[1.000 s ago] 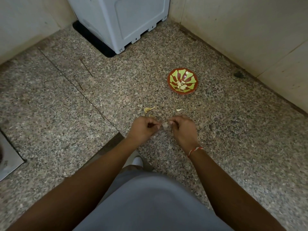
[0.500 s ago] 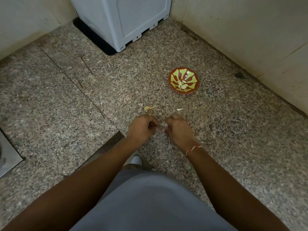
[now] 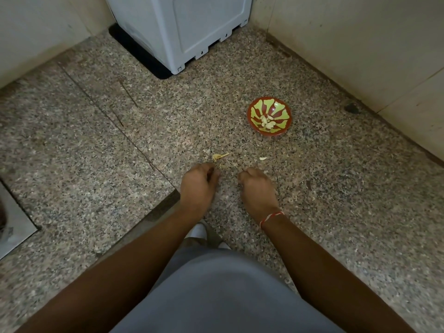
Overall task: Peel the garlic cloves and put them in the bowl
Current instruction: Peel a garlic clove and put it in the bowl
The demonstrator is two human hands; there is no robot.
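A red bowl with a green pattern (image 3: 269,115) stands on the speckled floor, holding several peeled garlic cloves (image 3: 266,121). Both my hands hover low over the floor, nearer to me than the bowl and a hand's width apart. My left hand (image 3: 199,182) has its fingers curled under, its tips beside scraps of garlic peel (image 3: 219,156). Whether it pinches any peel is hidden. My right hand (image 3: 257,186) is closed in a fist, with the garlic clove it was working on hidden inside. A small pale garlic piece (image 3: 263,158) lies on the floor beyond my right hand.
A white appliance (image 3: 182,27) stands on a black mat in the far corner. Tiled walls (image 3: 360,44) run along the back and right. A metal plate (image 3: 12,222) is set in the floor at the left edge. My knee in grey cloth (image 3: 216,292) fills the bottom.
My hands, which met at a garlic clove held between their fingertips, have pulled apart. The clove no longer shows between them.
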